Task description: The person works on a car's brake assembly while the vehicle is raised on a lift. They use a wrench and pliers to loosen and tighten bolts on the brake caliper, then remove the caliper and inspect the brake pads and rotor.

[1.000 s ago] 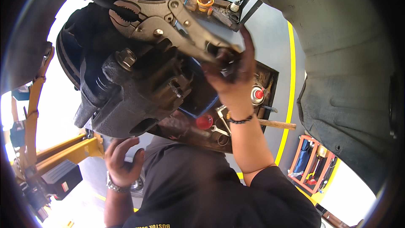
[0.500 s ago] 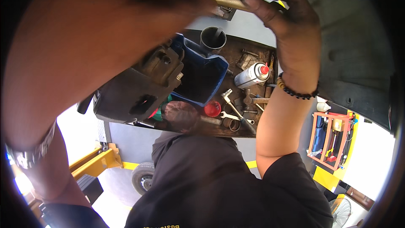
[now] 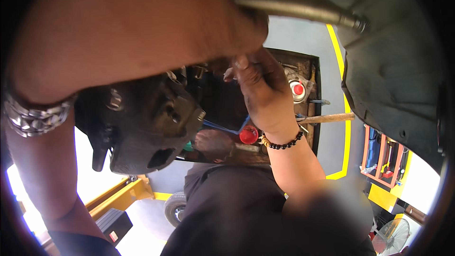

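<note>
Nearest my eyes, my left forearm crosses the upper left, a silver band [image 3: 39,116] at the wrist. My left hand [image 3: 244,27] overlaps the locking pliers [image 3: 296,7], but its fingers are hidden—I cannot tell whether they grip. The pliers' handle runs out to the right, its threaded end before a dark curved panel [image 3: 388,66]. Just below, my right hand [image 3: 268,87] is half curled, thumb up; what its fingertips touch, I cannot tell. Left of it sits a black casting [image 3: 151,118]. Beyond lies the tabletop [image 3: 310,73]—with a red round cap [image 3: 249,135], a spray can [image 3: 297,90] and a wooden handle [image 3: 329,118]. Farther down, a wheel [image 3: 176,210] is on the floor [image 3: 196,182].
</note>
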`<state>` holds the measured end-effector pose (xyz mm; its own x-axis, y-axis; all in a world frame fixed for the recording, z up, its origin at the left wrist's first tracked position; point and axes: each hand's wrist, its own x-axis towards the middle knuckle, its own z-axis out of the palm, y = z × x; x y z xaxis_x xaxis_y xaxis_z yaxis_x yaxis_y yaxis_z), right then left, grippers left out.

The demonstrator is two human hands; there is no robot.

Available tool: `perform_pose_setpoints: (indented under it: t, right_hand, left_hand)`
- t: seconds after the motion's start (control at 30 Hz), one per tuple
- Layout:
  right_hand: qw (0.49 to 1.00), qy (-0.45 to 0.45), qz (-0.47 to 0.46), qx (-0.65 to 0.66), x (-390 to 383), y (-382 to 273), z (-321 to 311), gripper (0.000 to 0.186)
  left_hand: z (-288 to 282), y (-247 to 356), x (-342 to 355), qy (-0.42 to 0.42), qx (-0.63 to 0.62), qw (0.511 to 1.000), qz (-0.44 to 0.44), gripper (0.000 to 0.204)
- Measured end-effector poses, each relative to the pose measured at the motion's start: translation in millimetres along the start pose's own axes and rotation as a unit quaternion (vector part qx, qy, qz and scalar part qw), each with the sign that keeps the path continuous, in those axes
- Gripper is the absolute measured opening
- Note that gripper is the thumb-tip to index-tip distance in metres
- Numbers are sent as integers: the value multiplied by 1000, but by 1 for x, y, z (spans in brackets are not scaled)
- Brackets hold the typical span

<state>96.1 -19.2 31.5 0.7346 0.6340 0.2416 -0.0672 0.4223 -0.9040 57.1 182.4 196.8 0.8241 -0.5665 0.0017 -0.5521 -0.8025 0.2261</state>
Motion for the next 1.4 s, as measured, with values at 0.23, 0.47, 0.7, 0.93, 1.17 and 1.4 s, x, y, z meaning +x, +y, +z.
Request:
perform_pose_setpoints:
  t: [0.23, 0.47, 0.7, 0.93, 1.17, 1.4]
  right_hand:
    - [994, -91, -35, -41, 19, -9, 14, 18]
    - [979, -171, -84, -72, 26, 20, 8, 18]
    - [973, -165, -137, -79, 26, 38, 8, 28]
    - [931, -187, -201, -241, 42, 30, -7, 30]
    - [895, -253, -207, -304, 61, -6, -11, 33]
    - [881, -276, -218, -315, 60, -11, -14, 36]
  left_hand:
    - [0, -20, -1, -1, -32, 999, 13, 43]
    - [-8, -24, -16, 19, -54, 998, 20, 48]
    - [-20, -16, -12, 28, -51, 998, 34, 53]
    - [-25, -6, -12, 50, -41, 997, 39, 59]
    - [-26, 17, -17, 88, -19, 995, 32, 64]
    - [-23, 36, -10, 114, -9, 993, 28, 70]
